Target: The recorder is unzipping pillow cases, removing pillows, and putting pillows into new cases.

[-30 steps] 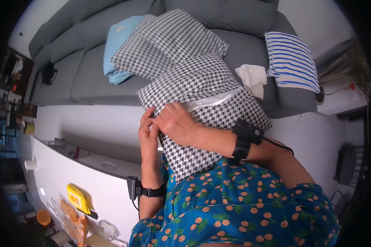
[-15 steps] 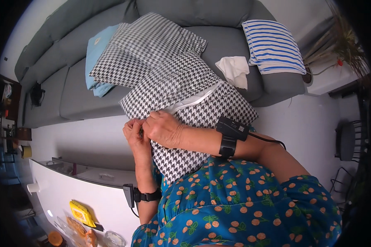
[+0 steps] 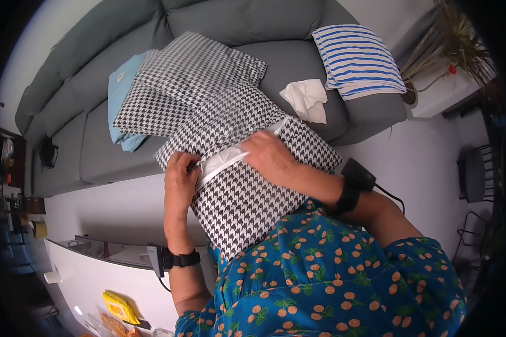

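A black-and-white houndstooth cushion [image 3: 247,196] lies across my lap, its far end on the sofa. A long gap runs across its cover, and a white inner cushion [image 3: 222,159] shows through between the two edges. At the gap's left end, my left hand [image 3: 181,174] is closed on the cover, with its fingertips partly hidden. My right hand [image 3: 271,159], slightly blurred, has its fingers curled over the opening's edge near the middle; whether it grips a zipper pull cannot be made out.
On the grey sofa [image 3: 118,112] lie more houndstooth cushions [image 3: 180,73], a folded light-blue cloth [image 3: 120,90], a crumpled white cloth [image 3: 306,100] and blue-striped cushions [image 3: 357,59]. A white table [image 3: 87,269] at lower left carries a yellow wipes pack [image 3: 120,306].
My right hand has moved right along the opening, away from my left hand. More of the white inner cushion shows between them. The whole view has shifted slightly.
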A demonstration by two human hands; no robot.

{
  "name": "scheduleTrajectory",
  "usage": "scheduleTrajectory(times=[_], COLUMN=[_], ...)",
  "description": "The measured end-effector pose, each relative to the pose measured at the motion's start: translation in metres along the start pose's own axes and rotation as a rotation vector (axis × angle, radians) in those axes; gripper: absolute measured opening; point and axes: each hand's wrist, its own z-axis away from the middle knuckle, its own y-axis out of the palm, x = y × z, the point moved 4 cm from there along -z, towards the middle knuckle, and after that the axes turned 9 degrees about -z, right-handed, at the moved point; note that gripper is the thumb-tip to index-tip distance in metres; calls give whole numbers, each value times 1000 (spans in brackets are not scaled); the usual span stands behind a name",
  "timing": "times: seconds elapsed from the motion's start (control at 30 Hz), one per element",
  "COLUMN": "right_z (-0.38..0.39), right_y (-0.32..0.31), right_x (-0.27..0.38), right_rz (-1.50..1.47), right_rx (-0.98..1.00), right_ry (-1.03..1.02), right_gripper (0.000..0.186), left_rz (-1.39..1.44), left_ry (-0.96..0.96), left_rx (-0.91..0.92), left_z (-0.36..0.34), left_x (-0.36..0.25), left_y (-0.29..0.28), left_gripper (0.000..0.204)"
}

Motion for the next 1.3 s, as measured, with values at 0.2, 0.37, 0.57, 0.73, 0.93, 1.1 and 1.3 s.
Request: scheduleTrajectory(times=[0.2, 0.37, 0.57, 0.73, 0.93, 1.1, 1.3], right_z=[32, 26, 27, 8, -18, -32, -75], right_y=[-24, -21, -21, -31, -37, -37, -22], right_x=[-60, -53, -43, -25, -16, -11, -18], right_rz=[-18, -4, -3, 293, 309, 334, 187], right_rx=[34, 70, 184, 84, 117, 166, -241], right_ry=[459, 478, 381, 177, 207, 232, 29], right_gripper=[37, 46, 45, 22, 14, 8, 20], left_rz=[-107, -340, -479, -387, -380, -303, -232], left_ry=[259, 489, 303, 319, 241, 247, 429], left_rx=[106, 80, -142, -262, -290, -285, -201], left_z=[-44, -83, -119, -131, -138, -135, -120], left_x=[-47, -73, -88, -93, -80, -78, -105], left_y=[15, 51, 51, 16, -15, -26, -27], left_gripper=[31, 31, 9, 15, 14, 14, 16])
